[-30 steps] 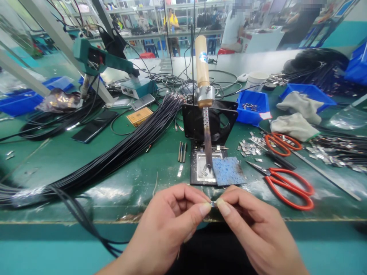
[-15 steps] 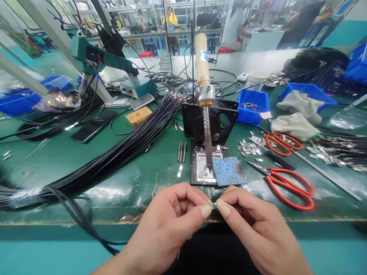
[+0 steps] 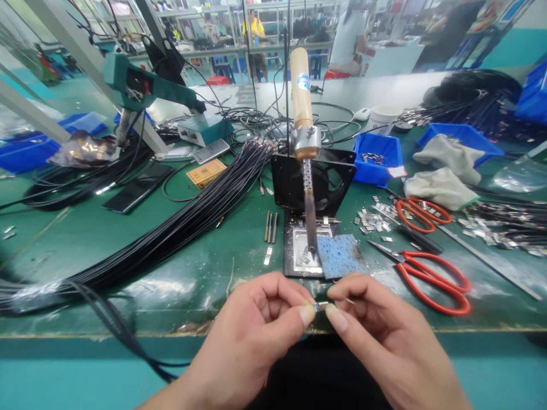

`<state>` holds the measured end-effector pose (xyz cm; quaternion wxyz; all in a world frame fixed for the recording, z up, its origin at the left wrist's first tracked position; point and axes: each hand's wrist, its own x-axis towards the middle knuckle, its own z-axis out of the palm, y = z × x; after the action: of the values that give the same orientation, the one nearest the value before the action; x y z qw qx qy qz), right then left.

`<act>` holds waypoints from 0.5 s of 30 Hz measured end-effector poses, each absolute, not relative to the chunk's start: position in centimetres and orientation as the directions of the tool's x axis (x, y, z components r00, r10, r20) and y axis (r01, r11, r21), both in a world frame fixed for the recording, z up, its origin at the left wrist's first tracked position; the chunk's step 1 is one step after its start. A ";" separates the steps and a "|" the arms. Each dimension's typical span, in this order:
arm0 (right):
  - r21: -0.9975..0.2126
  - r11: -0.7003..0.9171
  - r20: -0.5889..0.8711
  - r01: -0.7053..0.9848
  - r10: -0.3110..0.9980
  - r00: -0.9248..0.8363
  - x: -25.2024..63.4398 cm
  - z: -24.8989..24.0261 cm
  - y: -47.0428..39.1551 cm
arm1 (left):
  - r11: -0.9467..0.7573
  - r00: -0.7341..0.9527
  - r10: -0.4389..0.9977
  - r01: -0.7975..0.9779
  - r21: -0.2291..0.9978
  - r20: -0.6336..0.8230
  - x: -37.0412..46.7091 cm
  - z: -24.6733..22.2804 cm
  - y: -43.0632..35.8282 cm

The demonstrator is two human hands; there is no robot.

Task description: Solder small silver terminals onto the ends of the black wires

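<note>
Near the table's front edge, my left hand (image 3: 260, 330) pinches a small metal connector (image 3: 318, 306) between thumb and forefinger. My right hand (image 3: 380, 330) faces it, thumb and forefinger closed at the connector's right end, with a thin wire tip showing by the forefinger. Just beyond my hands is a blue sponge (image 3: 341, 255), on the right side of a black stand with a metal tray (image 3: 301, 263). A soldering iron with a wooden handle (image 3: 301, 91) stands with its tip down over that tray.
Left lies a thick bundle of black cables (image 3: 171, 228). Red-handled scissors (image 3: 440, 279), loose metal pieces (image 3: 374, 219), a blue bin (image 3: 378, 171) and white gloves (image 3: 440, 188) are at the right. A black fan (image 3: 284, 185) stands behind the iron. People sit far back.
My right thumb and forefinger have shifted slightly right, so more of the connector shows between my hands. My left hand stays nearly still.
</note>
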<state>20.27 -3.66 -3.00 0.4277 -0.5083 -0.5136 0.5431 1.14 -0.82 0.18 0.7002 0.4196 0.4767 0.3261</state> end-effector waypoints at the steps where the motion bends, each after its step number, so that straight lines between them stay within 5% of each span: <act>1: -0.994 -0.100 -0.103 0.038 0.990 -0.100 20.3 -3.1 -3.8 | 0.435 0.333 0.857 -0.057 0.899 -0.393 1.2 0.2 -0.8; 9: -0.964 0.224 0.223 0.142 0.975 -0.020 20.0 -3.6 -3.9 | 0.455 0.318 0.851 -0.050 0.889 -0.418 1.4 0.3 -0.5; 15: -0.950 0.230 0.241 0.211 0.970 0.027 19.5 -3.9 -4.0 | 0.460 0.305 0.851 -0.040 0.887 -0.427 1.6 0.3 -0.1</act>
<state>19.45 -3.98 -3.95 0.5145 -0.4988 -0.5920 0.3688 1.57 -0.09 0.34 0.6962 0.4097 0.4951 0.3199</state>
